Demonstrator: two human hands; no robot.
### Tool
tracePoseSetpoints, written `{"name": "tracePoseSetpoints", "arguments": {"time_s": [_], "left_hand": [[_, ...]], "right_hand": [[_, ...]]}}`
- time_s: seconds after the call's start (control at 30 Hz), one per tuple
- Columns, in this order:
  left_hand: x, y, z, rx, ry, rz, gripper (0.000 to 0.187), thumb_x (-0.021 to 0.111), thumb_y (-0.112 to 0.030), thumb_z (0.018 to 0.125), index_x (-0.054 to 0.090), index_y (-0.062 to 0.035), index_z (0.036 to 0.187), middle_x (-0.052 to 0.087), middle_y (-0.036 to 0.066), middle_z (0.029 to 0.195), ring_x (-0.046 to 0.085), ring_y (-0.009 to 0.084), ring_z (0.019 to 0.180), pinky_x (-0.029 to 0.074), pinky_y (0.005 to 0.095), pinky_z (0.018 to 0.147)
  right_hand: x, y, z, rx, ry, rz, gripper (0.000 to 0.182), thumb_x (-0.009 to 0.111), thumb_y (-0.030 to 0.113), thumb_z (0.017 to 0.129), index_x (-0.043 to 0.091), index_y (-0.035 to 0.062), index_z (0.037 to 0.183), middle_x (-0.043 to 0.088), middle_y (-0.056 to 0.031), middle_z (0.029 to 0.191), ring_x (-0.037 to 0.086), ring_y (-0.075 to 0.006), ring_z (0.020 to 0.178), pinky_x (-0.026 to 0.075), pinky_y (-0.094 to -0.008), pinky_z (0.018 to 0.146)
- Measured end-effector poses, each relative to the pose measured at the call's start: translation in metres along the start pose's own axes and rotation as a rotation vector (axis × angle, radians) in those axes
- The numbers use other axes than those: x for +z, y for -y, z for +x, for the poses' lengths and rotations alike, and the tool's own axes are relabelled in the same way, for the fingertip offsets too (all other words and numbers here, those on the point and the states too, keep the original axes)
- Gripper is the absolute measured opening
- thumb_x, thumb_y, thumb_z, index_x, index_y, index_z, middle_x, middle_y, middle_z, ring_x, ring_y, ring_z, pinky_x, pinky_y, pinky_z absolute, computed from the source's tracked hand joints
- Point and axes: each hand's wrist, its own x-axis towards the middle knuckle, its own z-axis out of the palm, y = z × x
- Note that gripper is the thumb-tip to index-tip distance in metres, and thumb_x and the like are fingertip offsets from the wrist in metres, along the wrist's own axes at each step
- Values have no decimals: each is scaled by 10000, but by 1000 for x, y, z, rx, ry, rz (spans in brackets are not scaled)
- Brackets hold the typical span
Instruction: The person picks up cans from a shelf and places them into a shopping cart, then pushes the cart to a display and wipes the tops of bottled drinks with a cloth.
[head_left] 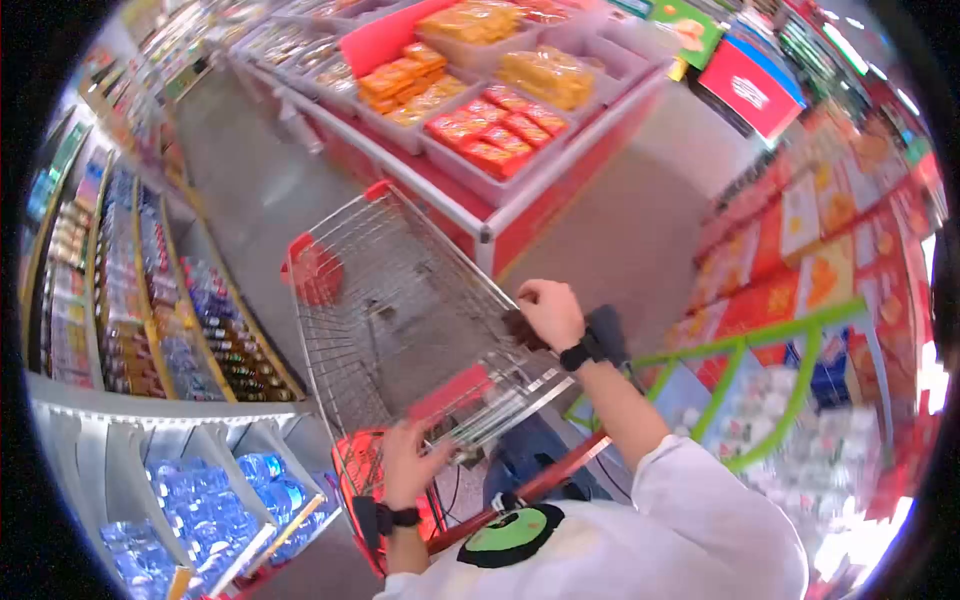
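In front of me is a wire shopping cart (350, 300) with red corner caps and a red flap (450, 392) at its near end. My right hand (552, 312), with a dark band on the wrist, is over the cart's right side rim. Its fingers are curled, and a dark brown thing (522, 328) shows just below them; I cannot make out what it is. My left hand (410, 465) is at the cart's near left end, beside the flap, with thumb and fingers apart, slightly blurred. Close to my left wrist is a bright orange-red basket-like thing (358, 462).
A red display stand (440, 200) with bins of packaged snacks (495, 130) stands just ahead of the cart. Shelves of bottles (150, 290) line the left, with water bottles (205, 510) nearer. On the right are stacked red boxes (770, 260) and a green-edged rack (740, 350).
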Motion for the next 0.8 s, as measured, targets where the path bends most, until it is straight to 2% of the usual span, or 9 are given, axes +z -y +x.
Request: {"name": "tracePoseSetpoints", "arguments": {"time_s": [0.1, 0.2, 0.33, 0.4, 0.5, 0.6, 0.67, 0.73, 0.8], "left_hand": [[9, -85, -33, -72, -44, 26, 421, 688, -408, 666, 542, -29, 776, 557, 160, 874, 520, 322, 860, 385, 444, 730], [21, -79, -22, -171, 63, -89, 369, 652, -351, 730, 500, -15, 748, 546, 179, 734, 526, 358, 703, 388, 438, 610], [53, -70, -13, -59, -135, -3, 319, 574, -267, 814, 461, 8, 697, 499, 205, 616, 477, 388, 575, 356, 438, 522], [66, -72, -10, -23, -209, -75, 357, 550, -260, 839, 438, 26, 657, 455, 215, 581, 417, 382, 523, 326, 448, 508], [68, -91, -7, -8, -174, -166, 376, 550, -264, 841, 426, 43, 661, 414, 212, 571, 376, 339, 514, 314, 439, 515], [76, -86, -5, -33, -167, -143, 398, 553, -262, 842, 402, 59, 662, 365, 191, 560, 328, 283, 525, 302, 417, 522], [77, -93, -13, -49, -177, -122, 403, 550, -257, 845, 386, 63, 663, 334, 175, 556, 301, 264, 536, 298, 406, 527], [81, -100, -21, -50, -196, -166, 409, 546, -255, 852, 373, 66, 667, 304, 164, 567, 291, 262, 549, 297, 400, 536], [89, -100, -31, -55, -234, -167, 406, 541, -261, 859, 376, 65, 683, 328, 167, 602, 308, 265, 570, 307, 395, 553]], "right_hand": [[-5, 2, -62, 72, 36, 137, 197, 605, 186, 689, 644, 31, 804, 632, -130, 719, 621, -247, 685, 479, -330, 645], [6, -17, -108, 97, 81, 165, 197, 605, 203, 688, 641, 39, 792, 633, -116, 717, 619, -247, 681, 478, -340, 635], [27, -51, -127, 149, -67, 188, 173, 573, 210, 681, 631, 59, 743, 628, -128, 720, 617, -268, 690, 483, -365, 643], [7, -48, -126, 158, -84, 170, 166, 551, 204, 679, 624, 66, 737, 618, -151, 725, 612, -292, 702, 482, -382, 651], [1, -66, -135, 105, -150, 11, 169, 522, 178, 673, 609, 41, 723, 594, -197, 708, 600, -335, 695, 478, -401, 630], [17, -88, -148, 147, -202, 72, 185, 514, 169, 664, 592, 7, 708, 581, -224, 698, 589, -364, 676, 474, -410, 602], [23, -88, -149, 136, -319, 72, 178, 518, 157, 653, 591, 3, 701, 577, -228, 689, 587, -371, 669, 471, -413, 593], [10, -84, -157, 167, -110, -57, 113, 541, 138, 628, 567, 28, 623, 562, -209, 645, 589, -355, 652, 455, -421, 557], [10, -87, -163, 180, -97, -67, 99, 547, 136, 624, 557, 39, 605, 556, -194, 629, 585, -338, 634, 448, -414, 544]]}}
